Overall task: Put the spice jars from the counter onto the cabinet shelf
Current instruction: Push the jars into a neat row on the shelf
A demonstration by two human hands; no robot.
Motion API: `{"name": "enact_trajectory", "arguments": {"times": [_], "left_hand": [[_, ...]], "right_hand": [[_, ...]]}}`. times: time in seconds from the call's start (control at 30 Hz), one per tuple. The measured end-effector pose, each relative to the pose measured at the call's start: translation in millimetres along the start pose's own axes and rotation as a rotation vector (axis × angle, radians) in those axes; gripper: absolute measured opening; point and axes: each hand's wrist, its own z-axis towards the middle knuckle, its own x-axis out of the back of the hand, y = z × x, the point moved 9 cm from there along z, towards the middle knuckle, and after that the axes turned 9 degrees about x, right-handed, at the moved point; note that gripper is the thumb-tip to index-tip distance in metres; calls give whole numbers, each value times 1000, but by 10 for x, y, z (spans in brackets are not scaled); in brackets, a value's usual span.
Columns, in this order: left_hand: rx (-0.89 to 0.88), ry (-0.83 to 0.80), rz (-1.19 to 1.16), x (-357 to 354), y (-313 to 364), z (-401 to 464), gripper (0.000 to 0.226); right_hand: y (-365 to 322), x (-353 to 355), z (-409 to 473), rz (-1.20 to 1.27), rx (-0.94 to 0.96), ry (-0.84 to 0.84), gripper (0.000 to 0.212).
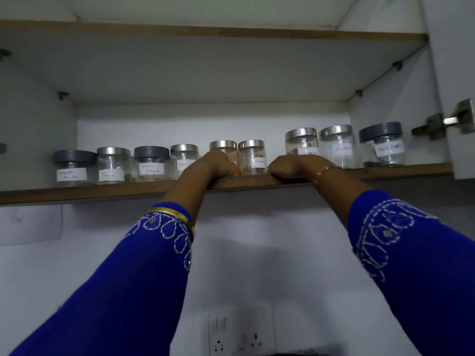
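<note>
Two arms in blue embroidered sleeves [133, 273] reach up to the cabinet shelf [77, 192], and we take that shelf's wooden front edge as our landmark. Left hand [218, 164] sits just above the edge near its middle, knuckles toward us, fingers curled around the base of the orange-powder jar [223, 152]; we see it gripping that jar. Right hand [290, 165] rests on the edge just right of the left one, fingers curled under against the wood. Whether it holds a jar we cannot tell. A gold bangle [172, 214] rings the left forearm below the edge; a thin pink band [325, 173] rings the right wrist at the edge.

Nine spice jars stand in a row on the shelf behind the edge. From the left end: grey-lidded jar [73, 167] labelled roughly "Coriander Powder", steel-lidded jar [113, 164] with a label we read as "Fennel", grey-lidded "Garam Masala" jar [151, 163], steel-lidded jar [183, 158] reading "Black P..." with the rest hidden by the left hand. Beside the orange-powder jar is a steel-lidded "Cinnamon" jar [252, 156]. Toward the right end: a jar [302, 142] with a blurred label, the "Cloves" jar [336, 145], and a grey-lidded "Black Pepper" jar [383, 142].

A door hinge [444, 120] shows past the right end. Wall sockets [239, 332] sit well below the edge.
</note>
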Motion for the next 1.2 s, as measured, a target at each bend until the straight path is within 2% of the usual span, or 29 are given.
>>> {"name": "enact_trajectory", "arguments": {"times": [0.07, 0.17, 0.27, 0.37, 0.53, 0.67, 0.77, 0.97, 1.2], "left_hand": [[-72, 47, 11, 37, 45, -174, 20], [-106, 143, 112, 34, 28, -440, 36], [-158, 319, 298, 17, 48, -743, 46], [-185, 410, 336, 11, 21, -938, 43], [-184, 378, 353, -64, -27, -1113, 37], [-128, 334, 331, -103, -39, -1184, 50], [-88, 329, 406, -112, -30, -1265, 56], [-22, 243, 455, -87, 11, -1307, 58], [-66, 303, 364, -78, -22, -1351, 59]], "right_hand": [[43, -6, -56, -69, -1, 42, 32], [54, 24, -298, -45, -8, 127, 41], [109, -19, -492, -119, 25, 224, 34], [159, -49, -627, -140, 33, 241, 43], [294, -25, -801, -178, 24, 194, 50], [461, -11, -900, -187, 45, 189, 60], [496, -6, -939, -158, 76, 251, 64], [435, -54, -921, -202, 58, 260, 63], [423, -46, -903, -215, 48, 249, 66]]}}
